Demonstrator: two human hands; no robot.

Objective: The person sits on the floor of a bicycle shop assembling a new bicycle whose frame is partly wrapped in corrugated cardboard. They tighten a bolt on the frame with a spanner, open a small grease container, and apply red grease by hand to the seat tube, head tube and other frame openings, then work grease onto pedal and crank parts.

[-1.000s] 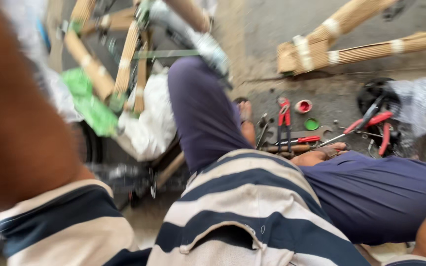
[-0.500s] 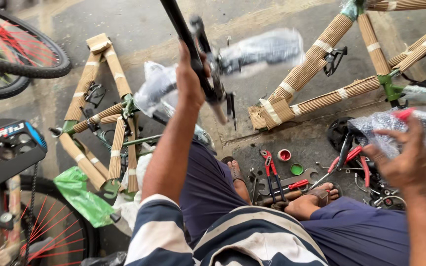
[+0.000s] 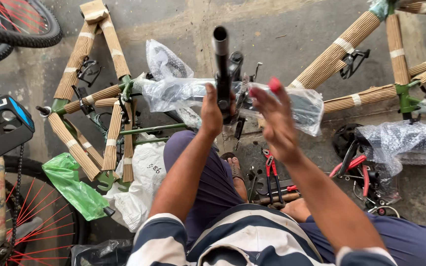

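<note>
the black tube (image 3: 221, 64) of a bicycle part stands nearly upright at the centre of the view, its open end toward the camera, with the left hand (image 3: 212, 111) clenched round its lower stretch. half a second ago this tube leaned toward ten o'clock and sat further left; now it is straighter and nearer the middle. the right hand (image 3: 274, 120) was then out at three o'clock over the bubble wrap (image 3: 405, 143); it has come in just beside the tube, fingers (image 3: 260, 98) spread and released, holding nothing, a small red piece (image 3: 275, 84) showing at its top. behind both hands, at twelve to two o'clock, lies a clear plastic-wrapped part (image 3: 183, 93) on the floor (image 3: 282, 24). at nine o'clock is a cardboard-wrapped bicycle frame (image 3: 99, 118), with a second wrapped frame (image 3: 366, 54) at two o'clock. red-handled pliers (image 3: 271, 170) lie at five o'clock from the hands, partly hidden by the right forearm. a green plastic bag (image 3: 72, 187) sits at eight o'clock, beside a red-spoked wheel (image 3: 30, 221).
</note>
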